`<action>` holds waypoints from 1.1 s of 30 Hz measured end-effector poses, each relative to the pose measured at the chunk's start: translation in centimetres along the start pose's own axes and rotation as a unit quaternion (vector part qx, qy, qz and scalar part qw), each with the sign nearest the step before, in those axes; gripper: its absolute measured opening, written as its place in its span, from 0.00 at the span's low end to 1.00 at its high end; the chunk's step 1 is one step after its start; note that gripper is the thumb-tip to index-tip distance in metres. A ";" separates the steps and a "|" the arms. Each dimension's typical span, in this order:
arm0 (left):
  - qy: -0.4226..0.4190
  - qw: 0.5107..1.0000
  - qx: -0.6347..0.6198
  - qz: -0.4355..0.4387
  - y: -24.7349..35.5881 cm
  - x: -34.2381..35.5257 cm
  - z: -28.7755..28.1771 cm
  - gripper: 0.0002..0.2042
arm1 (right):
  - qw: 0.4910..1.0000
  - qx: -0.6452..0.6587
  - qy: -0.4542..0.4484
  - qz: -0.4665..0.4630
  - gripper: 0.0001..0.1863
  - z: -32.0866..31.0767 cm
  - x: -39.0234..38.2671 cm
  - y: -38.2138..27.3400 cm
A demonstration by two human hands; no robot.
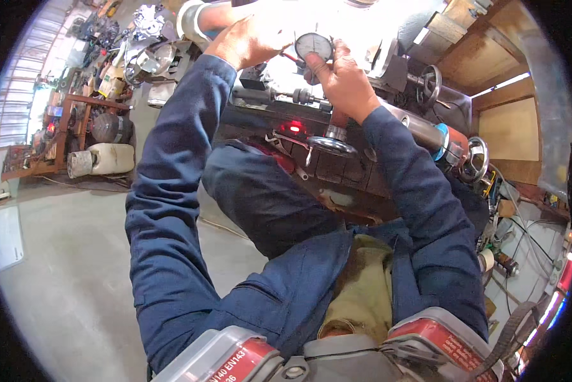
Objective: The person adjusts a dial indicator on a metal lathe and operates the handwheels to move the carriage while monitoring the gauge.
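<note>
At upper centre of the frame, the dial indicator lies between the hands, its rim grasped by the right hand; whether the left hand (fingers glare-washed) grips anything, I cannot tell.

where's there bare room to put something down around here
The widest bare patch is the grey floor, between the white container, the pale panel and the left sleeve. A smaller strip shows between that sleeve and the dark trouser leg. The machine is crowded: dial gauge, right hand and handwheel sit close together.
</note>
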State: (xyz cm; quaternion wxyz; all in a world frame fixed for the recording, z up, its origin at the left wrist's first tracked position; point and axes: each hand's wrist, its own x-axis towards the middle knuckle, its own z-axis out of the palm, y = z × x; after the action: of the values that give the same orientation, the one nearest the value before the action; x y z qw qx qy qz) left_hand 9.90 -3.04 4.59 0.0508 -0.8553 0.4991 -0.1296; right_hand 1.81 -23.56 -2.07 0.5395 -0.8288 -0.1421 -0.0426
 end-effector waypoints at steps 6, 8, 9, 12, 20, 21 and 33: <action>0.096 0.987 0.058 -0.112 2.0 0.6 1.3 0.11 | 0.998 -0.063 -0.009 -0.013 0.30 -0.5 0.0 0.1; 0.116 0.988 0.059 -0.078 1.1 0.3 1.6 0.11 | 0.995 -0.094 -0.004 -0.036 0.29 -0.5 0.0 0.0; 0.081 0.993 0.062 -0.052 0.3 0.1 1.7 0.10 | 0.993 -0.103 0.003 -0.051 0.29 -0.4 0.0 0.0; 0.005 0.997 0.071 -0.026 -0.9 0.0 2.1 0.10 | 0.995 -0.078 0.009 -0.062 0.29 0.1 0.1 0.5; 0.029 0.993 0.065 -0.097 -1.5 -1.0 3.8 0.11 | 0.940 -0.253 0.047 -0.226 0.23 0.5 -0.1 1.2; 0.012 0.996 0.064 -0.067 -1.9 -0.5 4.4 0.13 | 0.944 -0.252 0.039 -0.210 0.24 0.1 -0.2 1.4; -0.119 0.979 0.165 -0.018 -1.2 0.4 2.9 0.09 | 0.992 -0.117 -0.036 0.002 0.29 -0.5 0.0 0.5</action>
State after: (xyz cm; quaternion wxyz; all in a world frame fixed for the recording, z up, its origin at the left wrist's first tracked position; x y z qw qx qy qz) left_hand 11.91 -2.95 2.15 0.2483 -0.8531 0.4460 -0.1082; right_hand 1.97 -24.23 -2.32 0.4333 -0.8875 -0.1542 -0.0279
